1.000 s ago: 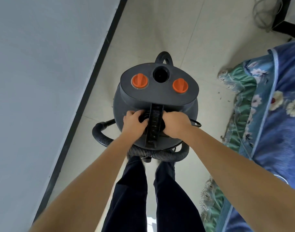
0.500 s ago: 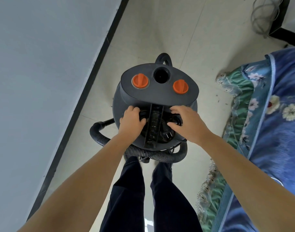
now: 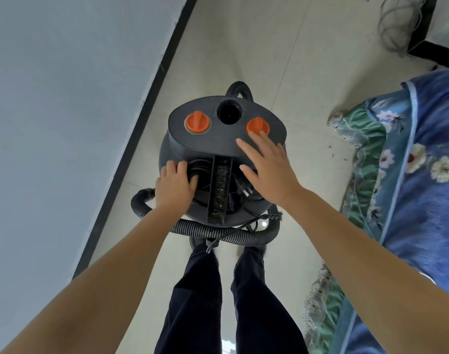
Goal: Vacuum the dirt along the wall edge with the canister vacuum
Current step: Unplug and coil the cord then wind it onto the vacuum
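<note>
My left hand (image 3: 176,186) curls its grip into the canister vacuum (image 3: 223,159) top recess; my right hand (image 3: 265,166) hovers spread, fingertips at the orange knob (image 3: 257,126).

I see a blue blanket with white flowers (image 3: 427,190) at three o'clock. A green cloth with a lacy edge (image 3: 356,159) hangs under it and touches the pale floor tiles (image 3: 277,47). At one o'clock a tangle of thin grey wire (image 3: 397,24) lies next to a black furniture leg (image 3: 422,26). At six o'clock I see two legs in dark trousers (image 3: 228,302).
</note>
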Demonstrator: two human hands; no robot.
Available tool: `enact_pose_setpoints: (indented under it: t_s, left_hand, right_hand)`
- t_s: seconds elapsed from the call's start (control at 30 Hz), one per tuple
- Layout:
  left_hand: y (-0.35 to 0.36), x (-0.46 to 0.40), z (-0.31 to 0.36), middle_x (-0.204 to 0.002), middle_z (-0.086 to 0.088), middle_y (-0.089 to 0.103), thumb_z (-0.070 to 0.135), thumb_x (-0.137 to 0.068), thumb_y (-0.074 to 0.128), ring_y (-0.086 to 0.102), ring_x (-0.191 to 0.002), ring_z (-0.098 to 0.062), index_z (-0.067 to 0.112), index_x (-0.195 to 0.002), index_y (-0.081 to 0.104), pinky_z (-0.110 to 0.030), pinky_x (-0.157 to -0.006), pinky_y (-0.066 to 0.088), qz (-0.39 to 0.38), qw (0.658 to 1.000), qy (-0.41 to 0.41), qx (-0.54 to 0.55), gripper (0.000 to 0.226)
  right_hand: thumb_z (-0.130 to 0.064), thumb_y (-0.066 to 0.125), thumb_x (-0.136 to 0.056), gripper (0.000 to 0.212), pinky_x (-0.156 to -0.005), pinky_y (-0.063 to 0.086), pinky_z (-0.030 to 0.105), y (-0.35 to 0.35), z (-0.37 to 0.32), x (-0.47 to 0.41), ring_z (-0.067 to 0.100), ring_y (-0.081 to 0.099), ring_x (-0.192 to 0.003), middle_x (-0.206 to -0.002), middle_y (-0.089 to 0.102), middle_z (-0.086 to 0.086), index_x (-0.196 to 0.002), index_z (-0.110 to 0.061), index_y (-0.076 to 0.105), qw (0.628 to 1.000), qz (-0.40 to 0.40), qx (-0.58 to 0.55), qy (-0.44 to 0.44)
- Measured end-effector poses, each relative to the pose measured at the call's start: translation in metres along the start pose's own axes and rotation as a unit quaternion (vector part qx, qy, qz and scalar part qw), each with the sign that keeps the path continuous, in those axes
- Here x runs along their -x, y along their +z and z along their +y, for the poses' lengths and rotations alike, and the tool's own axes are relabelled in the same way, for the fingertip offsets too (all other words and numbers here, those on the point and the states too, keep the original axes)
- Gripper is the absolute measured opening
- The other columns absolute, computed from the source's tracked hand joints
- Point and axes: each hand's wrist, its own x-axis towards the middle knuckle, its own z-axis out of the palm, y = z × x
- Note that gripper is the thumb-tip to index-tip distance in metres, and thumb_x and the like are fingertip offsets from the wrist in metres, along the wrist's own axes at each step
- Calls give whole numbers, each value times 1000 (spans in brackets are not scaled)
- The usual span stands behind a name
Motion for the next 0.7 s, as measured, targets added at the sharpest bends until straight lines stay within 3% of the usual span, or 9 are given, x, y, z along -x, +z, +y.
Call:
enact_pose_setpoints:
  t_s: [0.1,0.2,0.27,0.33,0.43,0.7]
  left_hand:
    - [-4,5,-1,-130,-16,45,32,-97,49,42,-120,-35,9,-137,41,-47,-96,39,2,998,-3,57,47]
    - [-11,16,12,-135,-17,43,25,-93,49,40,-125,-35,8,-139,41,-49,-104,31,105,984,-13,145,50]
    - [-8,26,34,-144,-19,38,34,-90,43,34,-135,-37,8,-143,38,-53,-113,21,144,982,33,119,59]
    - [4,30,57,-155,-18,26,44,-92,35,20,-145,-36,8,-149,29,-57,-116,9,102,989,81,70,68]
    - [22,19,70,-160,-15,15,41,-97,28,5,-148,-34,7,-152,21,-59,-117,10,63,992,90,67,65]
    - [22,-22,77,-154,-21,27,32,-99,31,15,-144,-43,18,-145,42,-62,-113,12,106,979,160,64,49]
  right_hand:
    - [-35,43,-101,58,-117,4,54,10,5,-3,24,-4,-149,-162,10,4,-154,-24,20,999,-33,35,0]
    - [-33,43,-101,56,-116,6,57,15,11,-1,28,-2,-150,-162,11,7,-153,-23,25,997,-25,74,-26]
    - [-29,45,-101,54,-114,11,60,16,13,-4,31,1,-149,-162,10,9,-152,-23,28,997,-3,82,-15]
    - [-30,42,-102,56,-113,11,62,17,17,-10,35,-1,-148,-163,2,6,-153,-26,21,995,-10,94,16]
    - [-32,37,-103,57,-113,16,61,17,25,-17,39,0,-147,-163,-5,0,-154,-30,13,993,-29,108,23]
    - [-32,35,-103,57,-113,25,59,5,44,-40,39,1,-147,-163,-4,0,-154,-29,11,995,-24,87,38]
